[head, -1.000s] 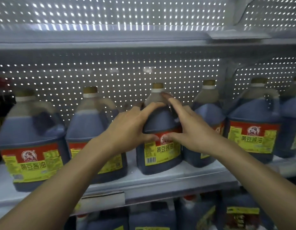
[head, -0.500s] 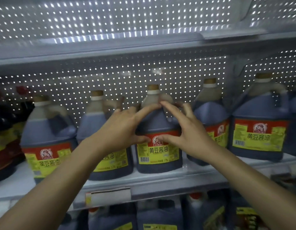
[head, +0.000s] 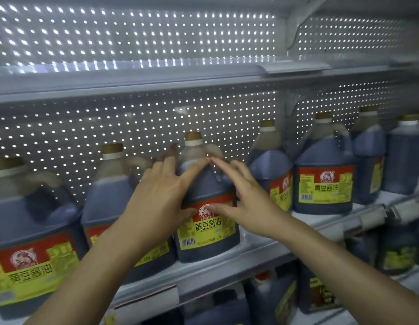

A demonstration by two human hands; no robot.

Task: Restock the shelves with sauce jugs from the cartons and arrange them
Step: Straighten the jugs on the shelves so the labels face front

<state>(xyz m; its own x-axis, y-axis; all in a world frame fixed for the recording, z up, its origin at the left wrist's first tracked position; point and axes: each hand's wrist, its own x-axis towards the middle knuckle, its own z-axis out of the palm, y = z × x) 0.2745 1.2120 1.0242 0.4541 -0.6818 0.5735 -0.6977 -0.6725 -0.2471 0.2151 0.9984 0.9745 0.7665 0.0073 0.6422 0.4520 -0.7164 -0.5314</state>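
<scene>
Hands first: left hand and right hand are both on the same sauce jug, one on each side. Fingers on both are pretty much straight, spread over the jug's shoulder, with the two index fingertips nearly meeting just under the neck and both thumbs pressing on the red and yellow label. So flat-handed contact on each side, not a curled grip.

That jug stands upright on the middle shelf, near its front edge, dark sauce inside and a tan cap on top. Just left of it is another jug, partly behind the left forearm, and further left a nearer, blurrier one. Right of the held jug there's one turned at an angle, then a front-facing one, then more toward the right edge.

Behind everything is a perforated back panel with light coming through. More jugs sit on the shelf below.
</scene>
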